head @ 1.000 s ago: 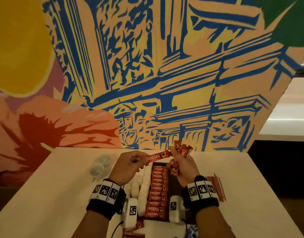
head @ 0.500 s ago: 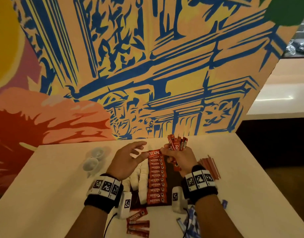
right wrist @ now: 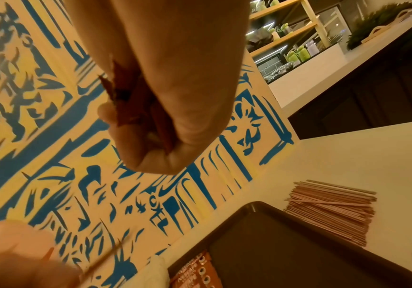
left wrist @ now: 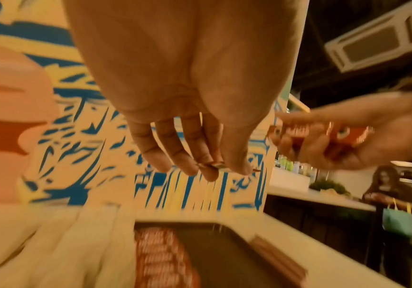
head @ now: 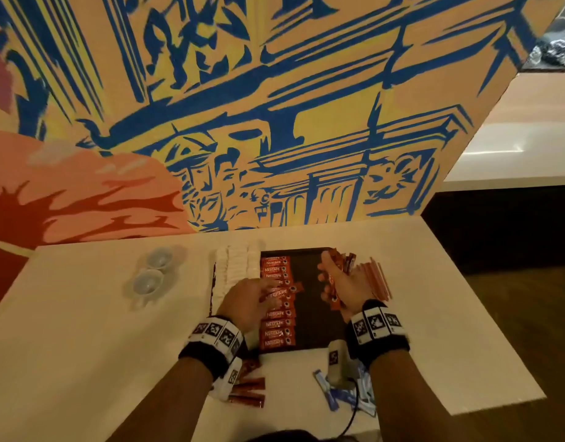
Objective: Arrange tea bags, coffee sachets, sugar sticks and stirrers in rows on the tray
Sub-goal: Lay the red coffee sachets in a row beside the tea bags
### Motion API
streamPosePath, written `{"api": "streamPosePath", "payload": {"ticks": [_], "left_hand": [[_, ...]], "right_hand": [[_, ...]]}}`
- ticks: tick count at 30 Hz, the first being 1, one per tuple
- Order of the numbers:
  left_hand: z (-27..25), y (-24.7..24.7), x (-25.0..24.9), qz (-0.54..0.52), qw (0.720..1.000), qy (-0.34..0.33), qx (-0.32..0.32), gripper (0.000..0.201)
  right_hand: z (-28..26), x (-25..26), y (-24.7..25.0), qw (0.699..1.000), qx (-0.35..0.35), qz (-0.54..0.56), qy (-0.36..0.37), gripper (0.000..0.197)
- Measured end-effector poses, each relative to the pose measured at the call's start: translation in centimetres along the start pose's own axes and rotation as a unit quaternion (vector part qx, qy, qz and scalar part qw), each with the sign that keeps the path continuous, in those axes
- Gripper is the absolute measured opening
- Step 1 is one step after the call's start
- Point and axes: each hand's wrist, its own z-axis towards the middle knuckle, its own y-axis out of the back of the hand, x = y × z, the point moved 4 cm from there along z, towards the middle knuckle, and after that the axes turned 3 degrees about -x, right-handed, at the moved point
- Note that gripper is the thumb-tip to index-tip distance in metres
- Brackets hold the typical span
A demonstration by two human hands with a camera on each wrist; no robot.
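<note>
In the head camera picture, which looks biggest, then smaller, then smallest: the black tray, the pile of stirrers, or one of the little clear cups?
1. black tray, by far the largest.
2. pile of stirrers, partly hidden by the right hand.
3. little clear cup, looking smallest, though not much smaller than the stirrers that show.

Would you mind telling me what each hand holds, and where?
Right hand grips a bundle of red coffee sachets around their middle; left hand pinches one sachet's end.
</note>
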Motion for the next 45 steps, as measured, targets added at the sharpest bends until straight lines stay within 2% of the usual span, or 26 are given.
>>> {"api": "streamPosePath", "payload": {"ticks": [2, 5, 12, 15, 18, 26, 28, 31, 33, 35, 38, 41, 45], "left_hand": [[-0.1, -2.7, 1.6, 0.015, 0.999, 0.033, 0.026, 0.030], [-0.5, -6.5, 3.8, 0.069, 0.994, 0.078, 0.043, 0.031], [-1.1, -12.0, 6.2, 0.172, 0.976, 0.103, 0.083, 0.033], [-1.1, -13.1, 6.7, 0.193, 0.968, 0.119, 0.110, 0.037], [-0.8, -13.4, 6.8, 0.201, 0.966, 0.128, 0.099, 0.037], [-0.5, -12.9, 6.0, 0.196, 0.962, 0.154, 0.107, 0.035], [-0.6, -12.0, 5.8, 0.169, 0.968, 0.167, 0.083, 0.035], [-0.4, -9.8, 5.1, 0.093, 0.980, 0.178, 0.005, 0.030], [-0.1, -7.7, 4.2, 0.046, 0.984, 0.163, -0.054, 0.024], [0.1, -5.4, 2.8, -0.043, 0.986, 0.129, -0.091, 0.019], [0.1, -1.7, -0.6, -0.161, 0.982, 0.072, -0.075, 0.016], [-0.4, 1.3, -3.8, -0.267, 0.962, 0.031, -0.046, 0.021], [-1.6, 3.3, -6.5, -0.327, 0.945, 0.018, -0.001, 0.025]], "right_hand": [[1.0, -0.6, 0.6, 1.000, 0.009, -0.008, -0.016, 0.045], [2.2, -1.3, 1.4, 0.998, 0.011, -0.029, -0.048, 0.033], [5.2, -3.3, 2.7, 0.992, 0.043, -0.049, -0.109, 0.029], [6.3, -3.3, 2.8, 0.990, 0.067, -0.052, -0.117, 0.027], [7.1, -2.8, 2.9, 0.987, 0.084, -0.088, -0.101, 0.026], [7.1, -1.3, 2.2, 0.986, 0.081, -0.126, -0.067, 0.026], [7.1, -1.1, 2.0, 0.988, 0.078, -0.117, -0.060, 0.029], [6.1, -0.4, 1.7, 0.992, 0.088, -0.083, -0.044, 0.036], [5.3, 0.1, 1.4, 0.993, 0.096, -0.056, -0.033, 0.043], [4.3, 1.0, 1.1, 0.994, 0.099, -0.027, -0.022, 0.039], [2.2, 2.4, 0.6, 0.995, 0.100, 0.010, 0.004, 0.029], [0.1, 3.4, -0.2, 0.994, 0.093, 0.037, 0.033, 0.035], [-2.6, 3.9, -1.2, 0.992, 0.107, 0.033, 0.062, 0.034]]}}
